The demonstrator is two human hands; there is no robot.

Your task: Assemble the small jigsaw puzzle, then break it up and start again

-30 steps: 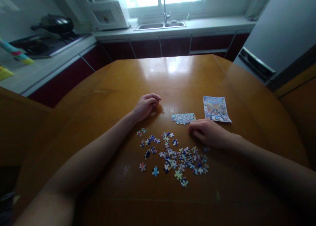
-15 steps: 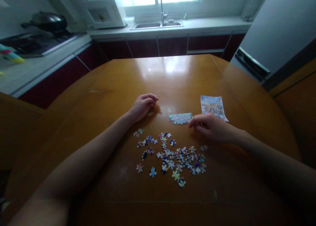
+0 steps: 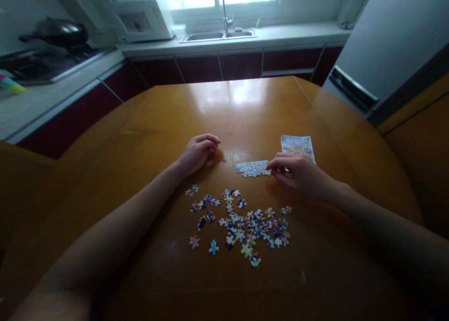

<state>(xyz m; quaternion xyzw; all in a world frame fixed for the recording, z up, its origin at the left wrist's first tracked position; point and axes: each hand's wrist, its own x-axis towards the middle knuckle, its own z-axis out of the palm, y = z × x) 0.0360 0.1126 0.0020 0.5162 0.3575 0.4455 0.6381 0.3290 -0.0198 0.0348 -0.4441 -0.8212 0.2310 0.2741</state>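
Note:
A joined strip of jigsaw puzzle (image 3: pixel 251 168), pale blue with white lettering, lies flat on the wooden table. At its right end the thumb and fingers of my right hand (image 3: pixel 293 169) are pinched on a puzzle piece, mostly hidden by the fingertips. My left hand (image 3: pixel 198 153) rests on its side on the table, left of the strip and apart from it, its fingers loosely curled with nothing visible in them. Nearer to me lies a spread of loose puzzle pieces (image 3: pixel 257 225). Behind my right hand is a printed picture sheet (image 3: pixel 298 144), partly covered by it.
The wooden table (image 3: pixel 168 115) is wide with angled corners. Past it stand a counter with a sink (image 3: pixel 205 36) and a microwave (image 3: pixel 140 22). A pan (image 3: pixel 61 31) sits on the stove at left, and a fridge (image 3: pixel 389 40) stands at right.
My right hand has shifted slightly up and over the strip's right end, its fingertips now closer together. My left hand keeps its place on the table. The whole view has slid a little.

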